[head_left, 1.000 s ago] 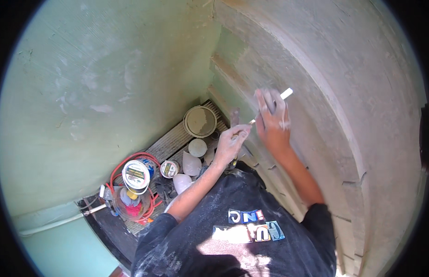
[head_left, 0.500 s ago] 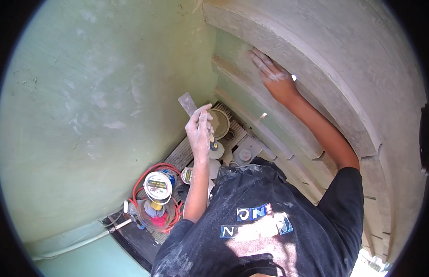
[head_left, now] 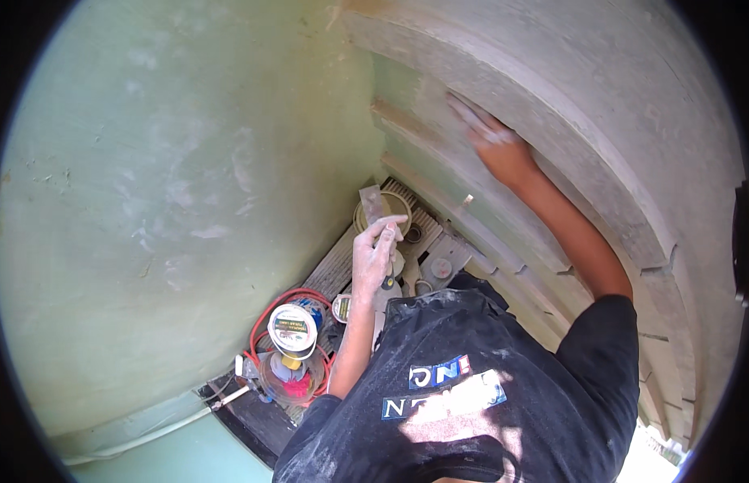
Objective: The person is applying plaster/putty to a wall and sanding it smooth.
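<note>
My left hand, dusted with white powder, grips a putty knife. The blade points up past my fingers, and part of the dark and yellow handle shows below them. Behind the blade, lower down, is a round tub with pale stuff in it. My right hand has its fingers stretched out flat against the pale grey smeared surface, just under a curved plastered ledge. White residue coats its fingers, and I see no tool in it.
A green wall with white patches rises on my left. Below stand a white bucket, a red hose in loops and a clear container with cloths, on ridged boards. Stepped ledges run down the right side.
My left hand has moved right and down with the putty knife, whose blade is turned more upright. My right hand has slid slightly right and down along the surface.
</note>
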`<state>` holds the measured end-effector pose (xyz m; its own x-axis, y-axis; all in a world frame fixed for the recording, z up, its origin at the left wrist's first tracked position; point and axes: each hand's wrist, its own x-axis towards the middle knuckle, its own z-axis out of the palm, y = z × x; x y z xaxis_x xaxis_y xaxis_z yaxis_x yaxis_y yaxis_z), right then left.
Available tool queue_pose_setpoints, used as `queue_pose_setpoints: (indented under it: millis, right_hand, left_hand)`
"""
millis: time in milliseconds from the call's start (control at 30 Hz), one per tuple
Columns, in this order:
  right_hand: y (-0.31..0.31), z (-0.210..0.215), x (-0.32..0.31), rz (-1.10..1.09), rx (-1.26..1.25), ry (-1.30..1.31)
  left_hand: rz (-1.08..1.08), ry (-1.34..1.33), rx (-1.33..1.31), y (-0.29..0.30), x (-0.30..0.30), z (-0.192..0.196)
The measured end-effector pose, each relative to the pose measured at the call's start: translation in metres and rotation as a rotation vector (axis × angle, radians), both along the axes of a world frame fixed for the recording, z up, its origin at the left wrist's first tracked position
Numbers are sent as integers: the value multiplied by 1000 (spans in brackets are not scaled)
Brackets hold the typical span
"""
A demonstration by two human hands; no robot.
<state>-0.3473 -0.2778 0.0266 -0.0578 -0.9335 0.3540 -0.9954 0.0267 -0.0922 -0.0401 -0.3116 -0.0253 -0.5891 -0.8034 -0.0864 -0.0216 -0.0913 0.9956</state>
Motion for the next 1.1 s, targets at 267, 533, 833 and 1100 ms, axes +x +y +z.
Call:
queue_pose_setpoints:
  millis: [267,533,833,1100]
  right_hand:
    - [0,-14,-18,38,-135,129]
    - [31,-8,-1,6,-68,75]
    - [-6,-7,6,-99,-57,12]
    - [60,-36,-1,-41,-525,169]
  left_hand:
    - [35,-462,-9,-31,49,-97]
    - [172,-354,-244,-25,56,-49]
    - [647,-318,-805,-39,72,17]
    - [1255,-109,-1644,-113,102,144]
